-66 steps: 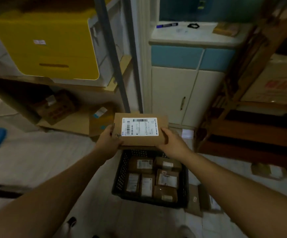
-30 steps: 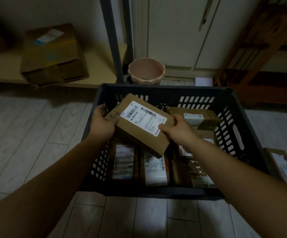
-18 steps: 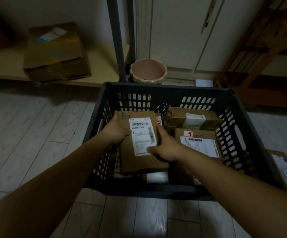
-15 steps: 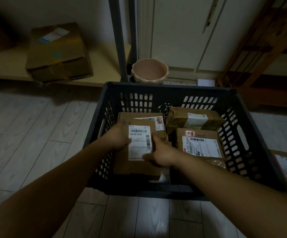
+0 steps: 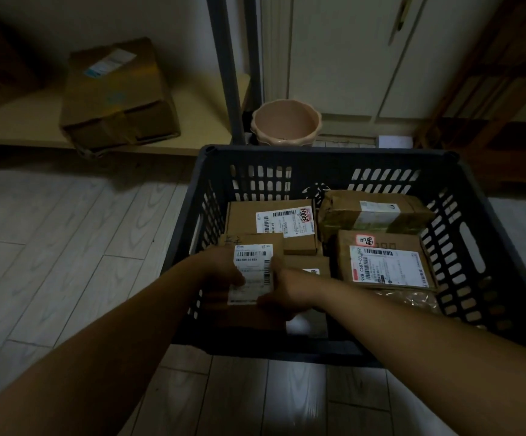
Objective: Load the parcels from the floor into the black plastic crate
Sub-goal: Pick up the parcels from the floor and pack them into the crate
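A black plastic crate [image 5: 324, 154] with slotted walls stands on the floor in front of me, holding several brown cardboard parcels. A flat brown parcel with a white barcode label [image 5: 252, 265] lies low at the crate's near left, on top of other parcels. My left hand [image 5: 220, 272] holds its left edge and my right hand [image 5: 283, 291] grips its right edge, thumb on the label. Beside it sit a labelled parcel at the back [image 5: 271, 221], a taped one at the back right [image 5: 375, 212] and a wide labelled one on the right [image 5: 384, 262].
A pink flowerpot [image 5: 285, 122] and a dark metal post [image 5: 224, 67] stand just behind the crate. A large worn carton [image 5: 117, 96] rests on a low shelf at the left. White cupboard doors [image 5: 343, 51] are behind, wooden shelving [image 5: 491, 89] at the right. Pale floorboards [image 5: 66, 247] spread left.
Both hands carried the labelled parcel down from chest height into the crate, turned it lengthwise, and slid it toward the near left corner, uncovering the parcel at the back.
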`<state>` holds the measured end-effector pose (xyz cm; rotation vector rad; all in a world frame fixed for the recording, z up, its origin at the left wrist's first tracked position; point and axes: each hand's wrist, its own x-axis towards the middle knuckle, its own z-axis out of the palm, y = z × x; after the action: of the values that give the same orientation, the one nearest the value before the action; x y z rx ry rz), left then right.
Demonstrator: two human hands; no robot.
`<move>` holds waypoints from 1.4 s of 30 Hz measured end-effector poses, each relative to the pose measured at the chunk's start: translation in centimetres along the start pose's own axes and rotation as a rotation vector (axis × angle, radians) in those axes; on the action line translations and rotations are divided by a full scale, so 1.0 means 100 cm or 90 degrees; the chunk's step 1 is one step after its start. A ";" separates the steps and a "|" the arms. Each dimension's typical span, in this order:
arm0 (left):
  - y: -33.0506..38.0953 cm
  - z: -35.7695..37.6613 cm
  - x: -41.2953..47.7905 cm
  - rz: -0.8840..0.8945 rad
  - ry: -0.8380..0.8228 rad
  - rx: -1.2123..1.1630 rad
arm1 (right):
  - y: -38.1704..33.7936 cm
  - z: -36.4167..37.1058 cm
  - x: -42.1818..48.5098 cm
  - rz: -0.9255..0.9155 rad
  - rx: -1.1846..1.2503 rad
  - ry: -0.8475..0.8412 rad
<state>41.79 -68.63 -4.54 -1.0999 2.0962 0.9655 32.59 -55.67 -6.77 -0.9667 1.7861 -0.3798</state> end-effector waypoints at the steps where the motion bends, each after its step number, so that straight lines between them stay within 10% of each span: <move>1: 0.000 0.000 0.001 0.004 -0.002 0.001 | -0.001 -0.001 -0.002 -0.001 -0.005 -0.003; 22: 0.001 0.013 0.011 0.035 -0.002 0.100 | 0.007 0.016 0.022 0.114 -0.140 -0.012; 33: 0.012 -0.004 0.011 0.122 0.244 -0.434 | 0.007 -0.055 -0.014 -0.106 0.207 0.325; 42: 0.023 -0.031 -0.001 0.201 0.367 -0.708 | 0.009 -0.080 -0.027 -0.079 0.328 0.280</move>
<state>39.40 -70.23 -1.94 -1.7290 2.1702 2.3578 25.54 -54.47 -2.26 -0.6545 1.8728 -1.1407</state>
